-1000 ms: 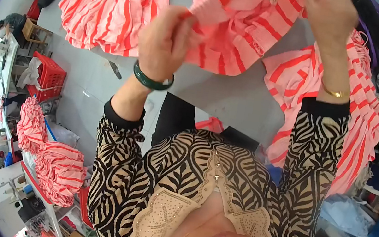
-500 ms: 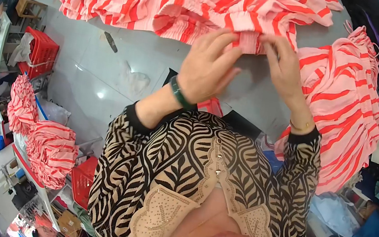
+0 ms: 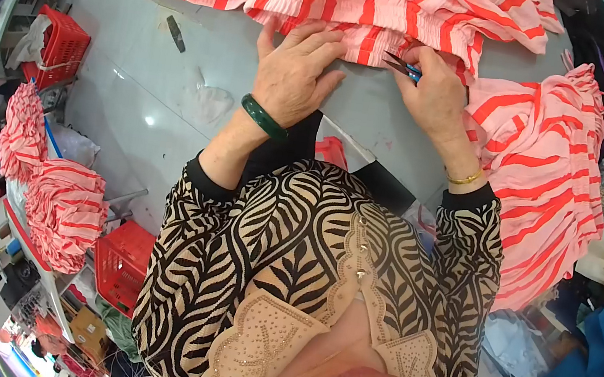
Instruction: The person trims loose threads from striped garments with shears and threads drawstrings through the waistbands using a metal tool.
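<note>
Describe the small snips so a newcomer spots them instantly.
Find the red-striped fabric across the top. By its lower edge, the right hand holds the snips; their dark, pointed blades and blue handle stand out from the fabric.

No legible text, labels, numbers or signs.

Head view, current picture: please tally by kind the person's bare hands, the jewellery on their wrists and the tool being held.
Bare hands: 2, left hand and right hand
Dark green round bangle: 1, left wrist
Thin gold-coloured bracelet: 1, right wrist
Small dark-bladed scissors with blue handles: 1, right hand
Total: 5
</note>
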Action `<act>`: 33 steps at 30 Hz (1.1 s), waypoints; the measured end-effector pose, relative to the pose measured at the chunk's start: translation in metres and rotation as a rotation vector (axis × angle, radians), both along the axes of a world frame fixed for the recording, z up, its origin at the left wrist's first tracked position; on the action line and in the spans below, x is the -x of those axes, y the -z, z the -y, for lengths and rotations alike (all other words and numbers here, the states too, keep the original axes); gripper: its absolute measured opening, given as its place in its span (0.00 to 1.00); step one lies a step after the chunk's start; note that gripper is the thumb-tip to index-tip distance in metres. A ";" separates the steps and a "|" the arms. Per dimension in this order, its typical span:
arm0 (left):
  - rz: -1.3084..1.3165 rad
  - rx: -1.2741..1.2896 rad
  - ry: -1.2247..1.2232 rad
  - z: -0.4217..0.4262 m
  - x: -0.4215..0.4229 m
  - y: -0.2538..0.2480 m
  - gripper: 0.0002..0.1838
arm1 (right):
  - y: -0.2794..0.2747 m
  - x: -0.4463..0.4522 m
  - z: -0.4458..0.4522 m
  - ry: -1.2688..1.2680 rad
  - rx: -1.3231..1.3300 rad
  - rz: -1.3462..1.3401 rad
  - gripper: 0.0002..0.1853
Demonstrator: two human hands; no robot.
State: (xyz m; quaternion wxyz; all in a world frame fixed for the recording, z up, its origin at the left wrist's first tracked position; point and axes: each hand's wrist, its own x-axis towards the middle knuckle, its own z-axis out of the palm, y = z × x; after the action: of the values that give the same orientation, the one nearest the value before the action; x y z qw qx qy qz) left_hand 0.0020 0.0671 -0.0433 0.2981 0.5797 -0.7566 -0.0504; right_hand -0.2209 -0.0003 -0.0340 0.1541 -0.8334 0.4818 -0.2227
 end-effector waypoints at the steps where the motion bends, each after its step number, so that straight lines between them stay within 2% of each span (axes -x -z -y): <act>1: 0.002 0.017 -0.015 -0.001 0.001 0.000 0.15 | 0.001 0.001 0.000 -0.034 -0.047 -0.001 0.12; 2: 0.006 0.034 -0.045 -0.003 0.001 0.001 0.14 | 0.001 0.002 0.000 -0.067 -0.092 0.000 0.10; 4: 0.016 0.071 -0.107 -0.004 -0.003 0.000 0.12 | -0.017 -0.003 -0.024 -0.268 -0.503 0.295 0.07; 6: 0.007 0.074 -0.154 -0.009 -0.013 -0.001 0.10 | -0.040 -0.003 -0.061 -0.476 -0.806 0.429 0.05; 7: 0.000 0.070 -0.179 -0.013 -0.018 0.000 0.09 | -0.053 0.000 -0.072 -0.562 -1.029 0.316 0.05; 9: -0.021 0.081 -0.171 -0.017 -0.023 0.002 0.09 | -0.044 0.004 -0.096 -0.693 -1.002 0.297 0.08; 11: -0.053 0.097 -0.155 -0.019 -0.023 0.004 0.09 | -0.046 0.007 -0.106 -0.456 -0.894 0.338 0.09; 14: -0.142 0.228 -0.182 -0.021 -0.015 0.009 0.10 | -0.044 0.014 -0.095 -0.086 -0.527 0.291 0.10; 16: -0.201 0.255 -0.132 -0.024 -0.002 -0.001 0.10 | -0.051 0.012 -0.079 0.063 -0.483 0.296 0.11; 19: -0.163 0.259 -0.105 -0.020 0.029 -0.022 0.11 | -0.043 -0.012 -0.043 -0.040 -0.132 0.498 0.10; 22: 0.002 0.191 -0.162 -0.005 0.049 -0.016 0.11 | -0.023 -0.024 -0.009 -0.121 -0.183 0.375 0.12; 25: 0.092 0.224 -0.074 0.001 0.047 0.001 0.11 | -0.008 -0.026 0.000 -0.190 -0.123 0.234 0.13; 29: -0.394 0.116 0.104 -0.033 0.025 0.005 0.09 | -0.039 -0.012 -0.049 -0.089 -0.295 0.397 0.13; 30: -0.506 0.086 0.133 -0.039 0.023 0.003 0.08 | -0.045 -0.006 -0.061 -0.040 -0.231 0.345 0.16; 33: -0.945 -0.242 0.060 -0.053 0.024 0.006 0.07 | -0.046 0.005 -0.081 0.085 -0.269 0.254 0.20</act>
State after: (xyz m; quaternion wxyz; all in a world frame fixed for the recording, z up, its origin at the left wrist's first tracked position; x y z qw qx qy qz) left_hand -0.0215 0.1201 -0.0494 0.5378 0.5017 -0.5436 -0.4045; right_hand -0.2254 0.0805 0.0123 0.3140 -0.7495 0.5186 -0.2658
